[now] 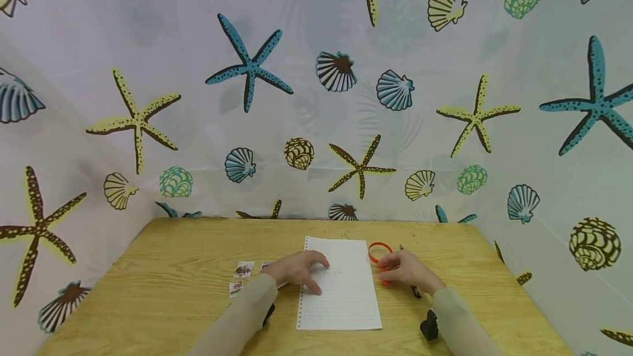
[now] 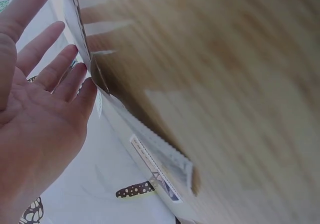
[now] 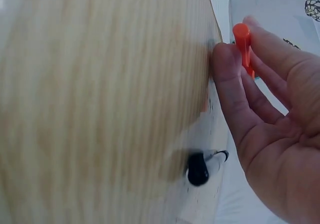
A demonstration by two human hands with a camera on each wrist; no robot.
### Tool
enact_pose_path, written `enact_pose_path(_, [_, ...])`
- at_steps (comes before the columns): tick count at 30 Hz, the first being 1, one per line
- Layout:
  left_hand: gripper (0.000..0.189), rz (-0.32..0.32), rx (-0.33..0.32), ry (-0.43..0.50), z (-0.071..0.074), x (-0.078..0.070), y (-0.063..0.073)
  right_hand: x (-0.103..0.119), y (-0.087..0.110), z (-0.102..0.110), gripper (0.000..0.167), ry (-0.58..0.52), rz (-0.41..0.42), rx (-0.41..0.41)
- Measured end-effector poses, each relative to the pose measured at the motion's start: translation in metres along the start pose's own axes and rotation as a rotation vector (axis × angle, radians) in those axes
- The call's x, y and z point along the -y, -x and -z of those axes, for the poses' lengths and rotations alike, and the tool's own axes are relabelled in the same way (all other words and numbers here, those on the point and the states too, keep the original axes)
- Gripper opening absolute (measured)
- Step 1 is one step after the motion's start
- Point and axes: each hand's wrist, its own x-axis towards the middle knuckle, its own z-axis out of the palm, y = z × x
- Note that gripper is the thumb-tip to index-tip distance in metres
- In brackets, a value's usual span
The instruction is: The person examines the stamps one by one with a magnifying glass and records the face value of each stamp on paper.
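A lined sheet of paper point(image 1: 341, 306) with punched holes down its left side lies on the wooden table point(image 1: 183, 273). My left hand point(image 1: 299, 269) is over its left edge, thumb and index finger spread apart; the left wrist view shows the fingers extended. My right hand point(image 1: 406, 271), beside the sheet's right edge, pinches the handle point(image 3: 242, 37) of an orange magnifying glass between thumb and fingers. The ring of the magnifying glass point(image 1: 369, 254) points away from me. Small picture stamps point(image 1: 244, 269) lie left of my left hand, one partly hidden behind it.
Near my right hand lies a thin dark tool point(image 1: 416, 291), mostly hidden by that hand; a black rounded end point(image 3: 198, 170) shows in the right wrist view. A patterned curtain point(image 1: 306, 114) with starfish and shells stands behind the table's far edge and along both sides.
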Motion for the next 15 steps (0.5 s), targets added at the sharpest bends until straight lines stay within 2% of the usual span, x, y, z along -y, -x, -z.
enact_pose_path(4, [0.059, -0.016, 0.014, 0.000, 0.001, 0.000, -0.001, -0.005, 0.001, 0.006, 0.032, -0.049, -0.005, 0.041])
enact_pose_path(9, [0.069, -0.006, 0.019, -0.007, 0.002, 0.003, -0.003, -0.006, 0.002, 0.011, 0.032, -0.116, -0.027, 0.100])
enact_pose_path(15, [0.073, 0.004, 0.033, 0.070, 0.004, 0.007, -0.002, -0.009, 0.001, 0.013, 0.030, -0.198, -0.073, 0.127])
